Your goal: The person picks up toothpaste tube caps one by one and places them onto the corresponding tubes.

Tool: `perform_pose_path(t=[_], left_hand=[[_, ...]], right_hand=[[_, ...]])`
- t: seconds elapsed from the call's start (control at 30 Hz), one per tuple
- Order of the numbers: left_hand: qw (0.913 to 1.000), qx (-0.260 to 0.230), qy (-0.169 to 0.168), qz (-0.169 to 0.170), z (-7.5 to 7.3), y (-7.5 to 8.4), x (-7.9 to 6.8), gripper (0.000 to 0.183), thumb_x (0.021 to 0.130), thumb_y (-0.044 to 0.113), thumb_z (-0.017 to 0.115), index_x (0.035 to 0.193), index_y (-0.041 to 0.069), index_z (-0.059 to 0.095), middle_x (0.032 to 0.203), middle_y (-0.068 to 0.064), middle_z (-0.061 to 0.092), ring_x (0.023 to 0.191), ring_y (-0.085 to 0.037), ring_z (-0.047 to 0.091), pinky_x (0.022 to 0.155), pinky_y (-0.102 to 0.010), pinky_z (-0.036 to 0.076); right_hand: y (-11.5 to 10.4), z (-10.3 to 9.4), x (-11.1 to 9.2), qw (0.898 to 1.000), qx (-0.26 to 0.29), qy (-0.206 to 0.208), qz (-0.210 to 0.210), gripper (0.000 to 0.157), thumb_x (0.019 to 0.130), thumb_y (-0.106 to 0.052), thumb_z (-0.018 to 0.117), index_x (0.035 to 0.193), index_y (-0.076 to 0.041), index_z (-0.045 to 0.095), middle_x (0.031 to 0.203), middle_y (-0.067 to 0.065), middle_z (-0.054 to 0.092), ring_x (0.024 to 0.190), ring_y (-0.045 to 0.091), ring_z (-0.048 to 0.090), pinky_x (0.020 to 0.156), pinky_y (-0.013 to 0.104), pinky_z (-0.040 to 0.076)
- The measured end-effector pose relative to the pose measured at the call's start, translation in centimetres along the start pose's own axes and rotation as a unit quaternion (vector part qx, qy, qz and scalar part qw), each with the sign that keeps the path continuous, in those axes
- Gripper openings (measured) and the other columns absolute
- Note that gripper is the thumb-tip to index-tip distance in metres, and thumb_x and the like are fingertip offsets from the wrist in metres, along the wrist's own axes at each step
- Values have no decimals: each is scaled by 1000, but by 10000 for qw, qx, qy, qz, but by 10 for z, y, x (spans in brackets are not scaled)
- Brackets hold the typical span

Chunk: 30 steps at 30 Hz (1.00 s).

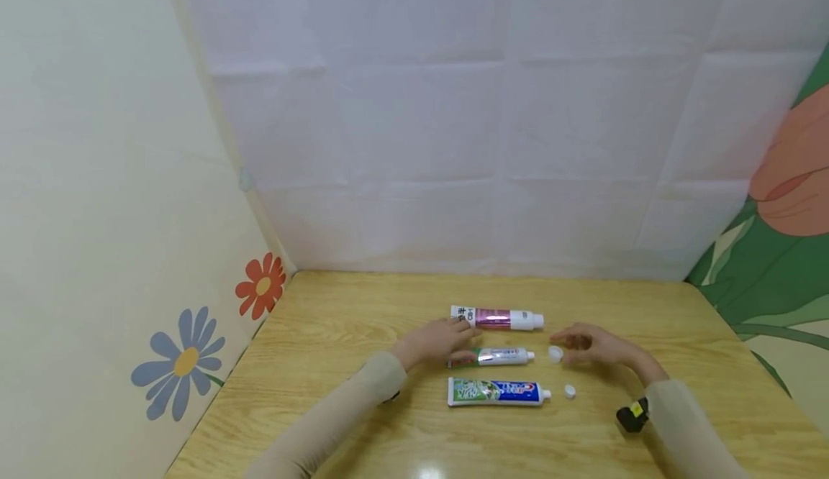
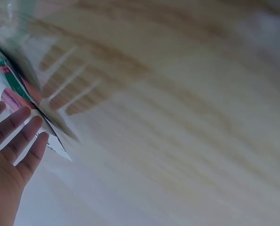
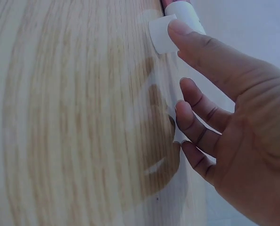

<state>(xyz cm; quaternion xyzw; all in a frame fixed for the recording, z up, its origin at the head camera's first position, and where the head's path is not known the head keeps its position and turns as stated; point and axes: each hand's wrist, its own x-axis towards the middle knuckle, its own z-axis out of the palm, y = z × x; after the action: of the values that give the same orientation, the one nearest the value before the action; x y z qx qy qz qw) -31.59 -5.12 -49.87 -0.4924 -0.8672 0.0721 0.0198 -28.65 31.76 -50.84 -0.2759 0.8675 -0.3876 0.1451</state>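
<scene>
Three toothpaste tubes lie in a column on the wooden table. Farthest is a pink and white tube [image 1: 495, 318] with its white cap on. My left hand [image 1: 435, 342] reaches over the tubes' left ends, fingers spread and fairly straight, fingertips right at the pink tube. Below it, the hand partly covers a smaller green and white tube [image 1: 503, 356], whose nozzle is bare. Nearest is a blue and green tube [image 1: 499, 391], also uncapped. My right hand [image 1: 599, 346] is beside a white cap [image 1: 555, 354]; in the right wrist view the thumb overlaps this cap [image 3: 161, 35], other fingers loosely bent.
A second white cap [image 1: 570, 391] lies right of the blue and green tube's nozzle. White cloth [image 1: 453, 141] hangs behind the table [image 1: 363, 299]. Flower-patterned panels [image 1: 188, 364] stand along the left and right sides.
</scene>
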Motion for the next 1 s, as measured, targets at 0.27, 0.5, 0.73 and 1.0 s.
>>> perform_pose_path(t=[0.27, 0.5, 0.73, 1.0], left_hand=[[9998, -79, -177, -36, 2, 10, 2, 65, 91, 62, 29, 142, 21, 36, 143, -2, 41, 128, -21, 42, 104, -35, 38], [9998, -7, 64, 204, 8, 12, 6, 64, 90, 64, 29, 135, 20, 44, 131, 2, 50, 117, -13, 48, 96, -28, 44], [9990, 248, 135, 347, 11, 12, 9, 60, 92, 62, 30, 130, 19, 47, 125, 2, 52, 114, -13, 49, 96, -26, 44], [9981, 323, 229, 480, 14, 13, 11, 53, 93, 59, 32, 123, 19, 51, 116, 3, 55, 106, -10, 51, 94, -24, 43]], right_hand=[[-1, 4, 2, 9998, -189, -6, 28, 46, 83, -26, 69, 124, -8, 56, 109, 5, 54, 90, 8, 48, 74, 21, 41], [-3, 6, 4, 9995, -315, 51, 7, 44, 83, -26, 69, 121, -8, 57, 100, 3, 55, 82, 10, 46, 68, 21, 40], [-5, 8, 4, 9989, -318, 66, 323, 39, 83, -29, 69, 119, -15, 59, 100, 3, 53, 83, 13, 44, 69, 23, 38], [-6, 9, 5, 9982, -516, 135, 260, 33, 85, -29, 67, 114, -15, 63, 98, 2, 52, 82, 15, 43, 68, 23, 37]])
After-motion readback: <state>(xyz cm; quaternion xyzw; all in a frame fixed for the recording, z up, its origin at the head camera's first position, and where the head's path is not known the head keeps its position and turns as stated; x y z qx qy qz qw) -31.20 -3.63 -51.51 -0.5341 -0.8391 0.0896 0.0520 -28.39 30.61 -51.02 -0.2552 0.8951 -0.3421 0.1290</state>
